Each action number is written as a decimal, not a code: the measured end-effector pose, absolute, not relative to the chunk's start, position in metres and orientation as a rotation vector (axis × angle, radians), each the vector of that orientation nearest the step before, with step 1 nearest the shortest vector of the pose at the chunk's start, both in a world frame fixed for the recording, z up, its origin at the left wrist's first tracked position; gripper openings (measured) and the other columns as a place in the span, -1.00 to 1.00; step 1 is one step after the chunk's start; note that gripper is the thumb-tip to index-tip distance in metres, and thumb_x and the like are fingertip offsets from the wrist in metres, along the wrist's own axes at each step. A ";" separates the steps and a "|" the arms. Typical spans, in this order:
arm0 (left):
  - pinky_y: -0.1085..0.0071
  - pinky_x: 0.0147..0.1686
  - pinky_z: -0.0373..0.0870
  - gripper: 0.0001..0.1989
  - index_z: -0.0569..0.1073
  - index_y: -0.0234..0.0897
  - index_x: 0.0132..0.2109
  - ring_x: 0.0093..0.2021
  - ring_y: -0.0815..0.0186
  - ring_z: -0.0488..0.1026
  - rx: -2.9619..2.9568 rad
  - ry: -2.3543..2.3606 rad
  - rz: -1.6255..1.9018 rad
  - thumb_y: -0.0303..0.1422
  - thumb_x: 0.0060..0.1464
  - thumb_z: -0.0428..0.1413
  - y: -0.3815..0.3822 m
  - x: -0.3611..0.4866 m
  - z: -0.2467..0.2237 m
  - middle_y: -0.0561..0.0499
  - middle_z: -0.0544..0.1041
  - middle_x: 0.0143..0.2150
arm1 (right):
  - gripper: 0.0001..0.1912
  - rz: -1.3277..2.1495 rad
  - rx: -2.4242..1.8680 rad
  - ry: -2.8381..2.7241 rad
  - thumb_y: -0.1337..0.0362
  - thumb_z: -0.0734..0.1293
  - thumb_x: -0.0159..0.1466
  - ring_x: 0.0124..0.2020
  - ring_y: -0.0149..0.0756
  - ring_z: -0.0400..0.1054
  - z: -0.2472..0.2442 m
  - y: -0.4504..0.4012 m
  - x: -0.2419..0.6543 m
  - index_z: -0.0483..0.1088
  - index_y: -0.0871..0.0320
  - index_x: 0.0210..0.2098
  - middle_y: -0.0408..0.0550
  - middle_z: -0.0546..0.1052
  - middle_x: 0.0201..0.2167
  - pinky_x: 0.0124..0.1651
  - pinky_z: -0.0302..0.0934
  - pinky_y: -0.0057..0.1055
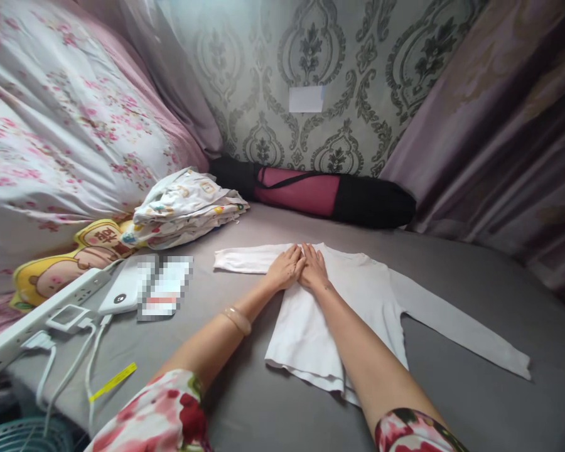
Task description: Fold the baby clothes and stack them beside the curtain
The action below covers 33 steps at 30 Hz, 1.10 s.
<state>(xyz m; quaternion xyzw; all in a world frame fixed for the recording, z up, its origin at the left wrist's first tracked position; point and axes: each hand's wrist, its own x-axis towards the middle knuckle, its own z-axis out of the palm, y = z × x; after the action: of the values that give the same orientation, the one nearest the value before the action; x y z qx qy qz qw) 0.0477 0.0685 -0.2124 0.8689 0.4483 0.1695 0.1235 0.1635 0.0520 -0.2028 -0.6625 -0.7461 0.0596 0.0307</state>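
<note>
A white long-sleeved shirt (358, 295) lies spread on the grey sheet, its sleeves stretched out to the left and right. My left hand (286, 269) rests flat near the shoulder of the left-lying sleeve, fingers stretched forward. Beside it, touching it, my right hand (314, 267) lies flat on the upper part of the shirt, also with fingers extended. Neither hand grips the cloth. The lower hem is slightly wavy, and my right forearm covers part of the shirt front. A pale bangle circles my left wrist.
At left are a folded pile of printed clothes (183, 210), a yellow cartoon cushion (51, 273), a white power strip (42, 317) with chargers and cables, a white power bank (125, 289) and a blurred card (167, 289). A black and pink bag (306, 191) lies along the wall.
</note>
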 end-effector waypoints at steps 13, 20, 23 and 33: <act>0.13 0.32 -0.15 -0.35 0.08 -0.35 0.36 0.40 0.11 -0.06 2.535 1.795 0.239 -0.06 0.31 -0.35 0.084 -0.076 -0.255 -0.19 0.03 0.41 | -0.44 0.167 -2.047 -2.175 0.13 -0.08 0.42 0.39 -0.17 -0.21 -0.207 0.056 0.158 0.00 0.06 0.36 -0.03 0.00 0.40 0.36 -0.36 -0.12; 0.11 0.31 -0.09 -0.43 0.17 -0.41 0.31 0.37 0.11 0.03 2.500 1.957 0.257 -0.19 0.33 -0.32 0.078 -0.117 -0.240 -0.22 0.16 0.36 | -0.45 0.185 -2.044 -2.151 0.12 -0.06 0.42 0.40 -0.17 -0.24 -0.218 0.059 0.162 -0.01 0.03 0.37 -0.07 -0.03 0.41 0.37 -0.38 -0.09; 0.10 0.27 0.01 -0.49 0.27 -0.43 0.23 0.32 0.08 0.13 2.562 1.944 0.376 -0.23 0.32 -0.27 0.072 -0.116 -0.233 -0.26 0.28 0.29 | -0.45 0.343 -1.973 -2.062 0.13 0.00 0.41 0.40 -0.18 -0.22 -0.212 0.056 0.163 0.03 0.08 0.35 -0.04 0.01 0.39 0.38 -0.40 -0.09; -0.01 0.17 0.08 -0.62 0.36 -0.38 0.03 0.18 -0.03 0.21 2.562 1.972 0.801 -0.19 0.28 -0.13 0.054 -0.113 -0.231 -0.29 0.32 0.13 | -0.64 1.037 -1.536 -1.423 0.20 0.24 0.29 0.04 -0.24 0.39 -0.158 -0.021 0.232 0.41 0.16 0.04 0.07 0.49 0.05 0.13 0.23 -0.27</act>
<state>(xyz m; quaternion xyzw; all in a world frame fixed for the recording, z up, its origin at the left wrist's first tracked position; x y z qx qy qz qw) -0.1134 0.0538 -0.2312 0.7657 0.5894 0.2394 -0.0944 0.2321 -0.0214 -0.1579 -0.6049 -0.5602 0.4085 0.3915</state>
